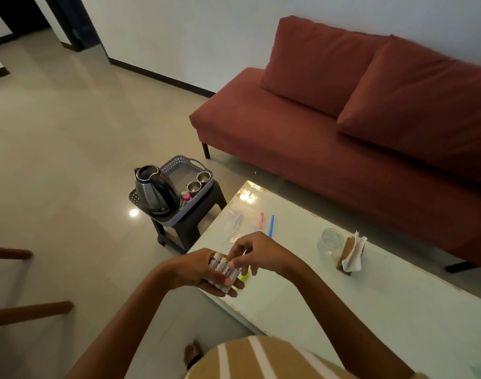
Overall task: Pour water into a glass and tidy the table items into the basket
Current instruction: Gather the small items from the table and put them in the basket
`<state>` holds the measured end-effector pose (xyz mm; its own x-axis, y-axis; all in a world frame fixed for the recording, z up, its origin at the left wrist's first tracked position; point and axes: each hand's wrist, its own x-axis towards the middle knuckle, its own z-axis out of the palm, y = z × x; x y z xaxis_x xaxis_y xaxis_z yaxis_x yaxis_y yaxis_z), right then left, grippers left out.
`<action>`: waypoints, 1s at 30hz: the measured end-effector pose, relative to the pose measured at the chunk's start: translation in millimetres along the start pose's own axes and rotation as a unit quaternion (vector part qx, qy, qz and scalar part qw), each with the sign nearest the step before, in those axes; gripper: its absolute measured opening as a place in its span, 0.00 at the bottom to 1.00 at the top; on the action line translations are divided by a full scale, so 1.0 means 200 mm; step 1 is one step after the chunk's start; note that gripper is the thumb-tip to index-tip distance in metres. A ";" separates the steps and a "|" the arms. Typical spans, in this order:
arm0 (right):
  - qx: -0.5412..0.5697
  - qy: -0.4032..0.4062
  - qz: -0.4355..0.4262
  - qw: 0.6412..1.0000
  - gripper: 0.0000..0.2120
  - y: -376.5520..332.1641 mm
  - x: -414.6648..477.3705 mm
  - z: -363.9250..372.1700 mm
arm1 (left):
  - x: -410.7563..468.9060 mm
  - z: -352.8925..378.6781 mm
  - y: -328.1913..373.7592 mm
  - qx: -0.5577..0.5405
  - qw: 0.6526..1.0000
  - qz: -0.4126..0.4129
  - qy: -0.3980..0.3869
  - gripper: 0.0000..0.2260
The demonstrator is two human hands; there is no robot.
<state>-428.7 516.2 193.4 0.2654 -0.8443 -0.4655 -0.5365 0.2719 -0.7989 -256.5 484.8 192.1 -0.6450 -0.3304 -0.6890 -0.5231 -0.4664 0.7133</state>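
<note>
My left hand point(198, 272) is palm up over the near left corner of the white table point(343, 305), cupping several white batteries point(225, 268). The fingertips of my right hand point(257, 254) touch those batteries from above. A yellow-green item point(245, 277) lies on the table just under the hands. Further along the table lie a clear plastic bag point(233, 224), a small pink item point(262, 218) and a blue stick point(271, 226). An empty clear glass point(330, 241) stands beside a napkin holder point(352, 254). The grey basket point(176, 170) rests on a dark stool beyond the table's left end, holding a kettle point(153, 190).
Two steel cups point(198, 181) and a small pink-capped bottle point(186, 198) also sit in the basket. The dark stool point(190, 222) stands on a tiled floor. A red sofa point(370, 119) runs along the table's far side. Wooden chair rails point(28, 313) show at the left.
</note>
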 end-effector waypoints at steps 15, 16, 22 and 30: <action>0.077 -0.073 0.037 0.994 0.08 -0.55 0.45 0.53 | -0.53 -0.67 -0.41 -0.047 0.996 0.039 0.069 0.13; 0.090 -0.066 0.033 0.993 0.07 -0.59 0.49 0.57 | -0.58 -0.75 -0.44 -0.053 0.994 0.040 0.087 0.13; 0.160 -0.010 0.032 0.987 0.06 -0.83 0.70 0.80 | -0.80 -1.08 -0.60 -0.133 0.977 0.051 0.156 0.12; 0.202 0.023 0.029 0.979 0.08 -1.07 0.95 0.92 | -0.90 -1.37 -0.67 -0.220 0.942 0.104 0.230 0.10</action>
<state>-117.3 382.3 205.5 0.2019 -0.8393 -0.5048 -0.1862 0.4731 -0.8611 82.1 380.6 185.4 -0.3447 -0.7260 -0.5951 -0.0659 -0.6137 0.7868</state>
